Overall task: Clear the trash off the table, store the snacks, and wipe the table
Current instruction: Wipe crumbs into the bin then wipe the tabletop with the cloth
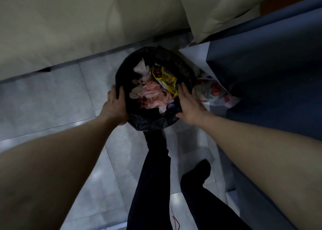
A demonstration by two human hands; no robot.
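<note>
Nearest the camera, two legs in dark trousers (153, 177) stand on a floor of pale grey tiles (52, 97) with visible joint lines and soft light reflections. A red cord (176, 222) lies on the tiles at the bottom edge.

Both bare forearms reach down and forward. The left hand (115, 106) has its grip closed over the left rim of a round trash bin (155, 121) lined with a black bag, fingers curled over the edge. The right hand (189, 106) lies flat against the right rim, fingers extended and loosely apart; its grip is not closed on anything.

The bin sits on the floor, between a beige upholstered sofa (69, 29) at the far left and a blue cabinet (270, 64) on the right. It holds crumpled white and pink tissues (149, 93) and a yellow snack wrapper (167, 79), piled near the rim.

Just beside the bin's right side, a white plastic bag with red print (216, 93) rests against the blue cabinet's base. Open floor lies to the left of the bin; the right side is tight.
</note>
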